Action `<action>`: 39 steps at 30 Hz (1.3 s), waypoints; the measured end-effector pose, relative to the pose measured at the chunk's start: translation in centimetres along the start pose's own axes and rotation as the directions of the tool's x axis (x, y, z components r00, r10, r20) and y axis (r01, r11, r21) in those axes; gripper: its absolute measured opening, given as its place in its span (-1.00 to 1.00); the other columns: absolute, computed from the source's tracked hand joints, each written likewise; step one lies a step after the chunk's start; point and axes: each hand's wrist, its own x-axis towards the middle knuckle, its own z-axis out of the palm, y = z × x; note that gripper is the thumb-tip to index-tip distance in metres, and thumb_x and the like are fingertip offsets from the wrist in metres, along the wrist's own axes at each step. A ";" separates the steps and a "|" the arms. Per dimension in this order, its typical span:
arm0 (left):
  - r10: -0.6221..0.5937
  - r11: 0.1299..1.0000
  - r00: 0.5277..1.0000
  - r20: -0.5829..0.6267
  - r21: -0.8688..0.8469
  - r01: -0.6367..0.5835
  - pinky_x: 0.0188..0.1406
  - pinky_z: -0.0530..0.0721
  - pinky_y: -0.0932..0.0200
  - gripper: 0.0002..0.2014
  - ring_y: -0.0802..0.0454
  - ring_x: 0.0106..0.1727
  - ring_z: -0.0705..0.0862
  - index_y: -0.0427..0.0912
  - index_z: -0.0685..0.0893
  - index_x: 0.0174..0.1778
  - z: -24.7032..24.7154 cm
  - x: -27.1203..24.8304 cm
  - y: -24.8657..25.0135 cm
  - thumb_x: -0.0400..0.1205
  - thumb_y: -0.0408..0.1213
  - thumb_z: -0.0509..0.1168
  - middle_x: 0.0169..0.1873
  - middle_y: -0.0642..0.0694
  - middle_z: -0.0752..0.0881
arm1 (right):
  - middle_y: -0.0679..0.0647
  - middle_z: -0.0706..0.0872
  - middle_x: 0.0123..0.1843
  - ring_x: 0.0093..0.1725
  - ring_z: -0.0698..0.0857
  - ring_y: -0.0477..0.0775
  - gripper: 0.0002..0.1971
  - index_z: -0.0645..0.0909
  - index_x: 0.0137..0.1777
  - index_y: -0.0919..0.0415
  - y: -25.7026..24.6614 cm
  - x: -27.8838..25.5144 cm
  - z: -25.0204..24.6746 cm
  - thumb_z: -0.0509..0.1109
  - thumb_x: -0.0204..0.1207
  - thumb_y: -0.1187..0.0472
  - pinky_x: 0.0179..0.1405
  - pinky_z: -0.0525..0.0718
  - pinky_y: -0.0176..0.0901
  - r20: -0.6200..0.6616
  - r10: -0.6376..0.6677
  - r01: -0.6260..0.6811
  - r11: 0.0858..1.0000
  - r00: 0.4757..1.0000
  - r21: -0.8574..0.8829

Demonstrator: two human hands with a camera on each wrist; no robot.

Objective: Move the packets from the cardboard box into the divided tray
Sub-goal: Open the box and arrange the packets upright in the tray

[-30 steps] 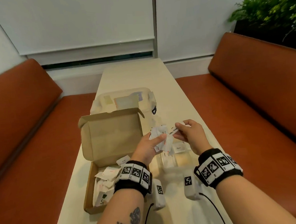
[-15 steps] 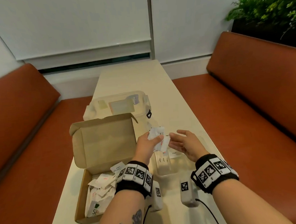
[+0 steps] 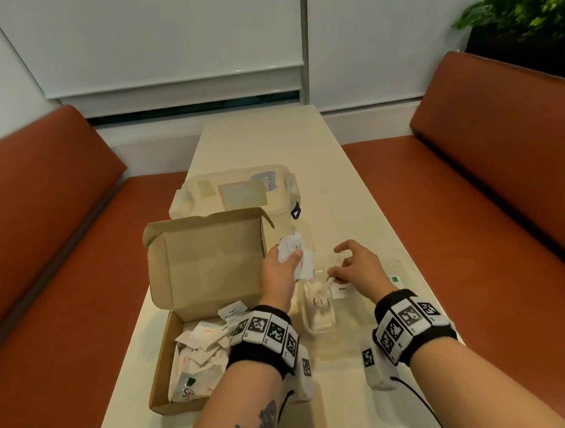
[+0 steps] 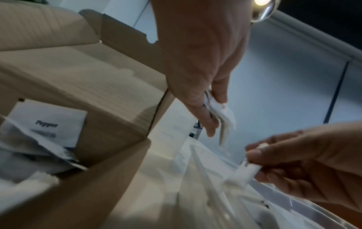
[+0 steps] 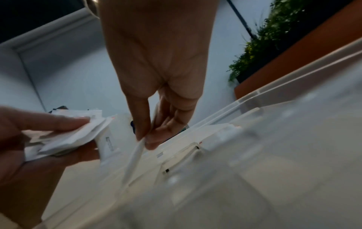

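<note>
The open cardboard box (image 3: 208, 266) stands on the left of the table with several white packets (image 3: 200, 349) in it. My left hand (image 3: 290, 256) grips a bundle of white packets (image 3: 294, 246) just right of the box lid. My right hand (image 3: 338, 269) is low over the clear divided tray (image 3: 316, 331). Its thumb and forefinger pinch a single white packet (image 5: 135, 155), seen edge on. A few packets lie in the tray, one marked Pepper (image 3: 342, 289). In the left wrist view the bundle (image 4: 221, 111) hangs above the pinched packet (image 4: 243, 173).
A clear lidded plastic container (image 3: 237, 190) stands behind the box. The narrow cream table (image 3: 270, 139) runs away from me between two orange benches (image 3: 486, 186). A green plant (image 3: 525, 8) is at the far right.
My right hand has left the bundle and gone down over the tray, where it now pinches one packet. My left hand still holds the bundle in about the same place.
</note>
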 end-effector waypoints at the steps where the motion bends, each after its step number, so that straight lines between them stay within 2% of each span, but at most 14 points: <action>1: 0.014 1.000 1.000 -0.020 0.013 -0.014 0.25 0.62 -0.27 -0.87 -0.25 0.12 0.71 -0.17 0.69 0.06 0.1 0.0 -0.1 0.62 -0.37 0.33 0.00 -0.22 0.76 | 0.23 0.72 -0.28 -0.44 0.67 -0.02 -0.66 0.54 0.08 0.15 0.0 0.1 0.1 0.55 0.37 0.38 -0.43 0.64 -0.38 0.052 -0.019 0.024 0.996 0.998 -0.084; 3: 0.036 0.998 0.998 -0.055 0.044 -0.033 0.21 0.64 -0.27 -0.91 -0.23 0.08 0.72 -0.04 0.68 -0.03 0.4 0.1 -0.2 0.63 -0.32 0.33 -0.02 -0.20 0.77 | 0.09 0.68 -0.32 -0.42 0.61 -0.09 -0.68 0.59 0.03 0.14 0.0 0.3 0.4 0.58 0.33 0.33 -0.51 0.49 -0.45 0.153 -0.046 0.085 0.963 0.987 -0.255; 6: 0.053 0.997 0.995 -0.079 0.065 -0.048 0.18 0.65 -0.27 -0.87 -0.22 0.05 0.72 0.07 0.63 -0.16 0.5 0.1 -0.3 0.63 -0.28 0.33 -0.06 -0.18 0.77 | -0.05 0.59 -0.30 -0.31 0.56 -0.08 -0.63 0.64 0.09 0.16 -0.2 0.8 1.1 0.61 0.29 0.29 -0.40 0.42 -0.36 0.254 -0.055 0.162 0.890 0.966 -0.426; 10: 0.072 0.994 0.995 -0.075 0.083 -0.065 0.16 0.67 -0.25 -0.89 -0.18 0.04 0.73 0.08 0.63 -0.11 0.5 0.1 -0.5 0.63 -0.27 0.32 -0.05 -0.15 0.77 | 0.08 0.70 -0.03 -0.10 0.61 0.04 -0.53 0.58 0.26 0.16 -0.2 1.4 2.0 0.59 0.34 0.24 -0.15 0.43 -0.25 0.305 -0.057 0.225 0.803 0.951 -0.552; 12: 0.077 0.994 0.994 -0.077 0.088 -0.070 0.16 0.67 -0.25 -0.87 -0.17 0.04 0.73 0.09 0.63 -0.12 0.4 0.2 -0.5 0.63 -0.28 0.32 -0.05 -0.15 0.77 | 0.12 0.72 0.05 0.01 0.66 0.10 -0.53 0.55 0.26 0.16 -0.2 1.4 2.3 0.58 0.36 0.23 -0.13 0.44 -0.23 0.329 -0.061 0.257 0.762 0.942 -0.595; 16: 0.079 0.992 0.995 -0.067 0.102 -0.072 0.14 0.69 -0.23 -0.88 -0.15 0.03 0.73 0.08 0.63 -0.09 0.6 0.3 -0.8 0.63 -0.28 0.31 -0.05 -0.12 0.77 | 0.04 0.71 0.05 0.03 0.66 0.07 -0.57 0.53 0.21 0.13 0.2 1.1 2.3 0.56 0.36 0.27 -0.07 0.56 -0.18 0.333 -0.104 0.290 0.762 0.937 -0.579; 21: 0.084 0.991 0.994 -0.065 0.109 -0.077 0.14 0.68 -0.22 -0.91 -0.16 0.04 0.73 -0.06 0.64 0.02 0.8 0.4 -0.9 0.64 -0.30 0.30 -0.03 -0.16 0.76 | 0.00 0.70 0.11 0.09 0.64 0.04 -0.66 0.61 0.13 0.12 0.4 0.6 1.6 0.54 0.35 0.23 -0.07 0.48 -0.23 0.318 -0.170 0.336 0.728 0.933 -0.597; 24: 0.075 0.992 0.995 -0.067 0.106 -0.068 0.16 0.67 -0.21 -0.92 -0.17 0.06 0.71 -0.06 0.64 0.01 1.0 0.3 -0.8 0.64 -0.30 0.30 -0.04 -0.15 0.75 | -0.09 0.70 0.21 0.19 0.63 -0.02 -0.56 0.62 0.24 0.09 0.6 0.1 1.8 0.56 0.34 0.17 0.04 0.50 -0.24 0.392 -0.117 0.358 0.690 0.913 -0.629; 26: 0.071 0.993 0.995 -0.067 0.095 -0.065 0.18 0.66 -0.22 -0.91 -0.19 0.08 0.70 -0.08 0.64 0.02 1.0 0.3 -0.8 0.64 -0.31 0.30 -0.01 -0.18 0.75 | -0.09 0.71 0.23 0.21 0.64 -0.02 -0.54 0.61 0.26 0.09 0.9 -0.1 2.0 0.56 0.34 0.17 0.09 0.52 -0.22 0.390 -0.115 0.357 0.685 0.914 -0.635; 30: 0.063 0.995 0.995 -0.079 0.083 -0.057 0.17 0.66 -0.26 -0.93 -0.24 0.08 0.71 -0.09 0.65 -0.02 0.9 0.4 -0.7 0.63 -0.33 0.31 -0.02 -0.22 0.75 | -0.07 0.72 0.20 0.15 0.65 0.05 -0.56 0.52 0.20 0.14 1.3 -0.3 2.3 0.55 0.34 0.17 -0.10 0.48 -0.20 0.372 -0.133 0.357 0.684 0.919 -0.637; 33: 0.063 0.994 0.994 -0.091 0.093 -0.055 0.16 0.66 -0.26 -0.88 -0.24 0.06 0.71 0.00 0.63 -0.14 0.7 0.4 -0.8 0.62 -0.33 0.32 -0.06 -0.19 0.75 | -0.05 0.73 0.15 0.13 0.67 0.06 -0.54 0.50 0.27 0.13 1.3 -0.3 2.2 0.53 0.38 0.20 -0.05 0.53 -0.18 0.340 -0.126 0.316 0.741 0.932 -0.592; 35: 0.061 0.995 0.993 -0.100 0.089 -0.052 0.16 0.66 -0.26 -0.82 -0.23 0.06 0.71 0.08 0.60 -0.21 0.7 0.3 -0.8 0.62 -0.33 0.32 -0.09 -0.16 0.74 | 0.01 0.74 0.07 0.05 0.68 0.03 -0.67 0.55 0.26 0.12 1.0 -0.3 2.0 0.41 0.49 0.27 -0.02 0.57 -0.21 0.216 -0.154 0.243 0.840 0.964 -0.486; 37: 0.055 0.997 0.993 -0.101 0.064 -0.049 0.17 0.66 -0.25 -0.82 -0.21 0.06 0.71 0.09 0.61 -0.19 0.7 0.2 -0.7 0.62 -0.33 0.32 -0.09 -0.12 0.75 | 0.06 0.75 -0.09 -0.17 0.66 -0.02 -0.82 0.61 0.16 0.17 0.4 -0.2 1.6 0.30 0.59 0.27 -0.17 0.58 -0.26 0.046 -0.158 0.164 0.948 0.986 -0.273; 39: 0.041 0.999 0.994 -0.104 0.027 -0.039 0.20 0.65 -0.25 -0.87 -0.19 0.09 0.72 0.02 0.65 -0.08 1.0 0.3 -0.6 0.62 -0.34 0.33 -0.04 -0.13 0.76 | 0.12 0.75 -0.19 -0.35 0.64 -0.03 -0.87 0.63 0.03 0.24 -0.4 -0.3 1.2 0.28 0.63 0.23 -0.38 0.63 -0.31 -0.016 -0.105 0.105 0.994 0.994 -0.004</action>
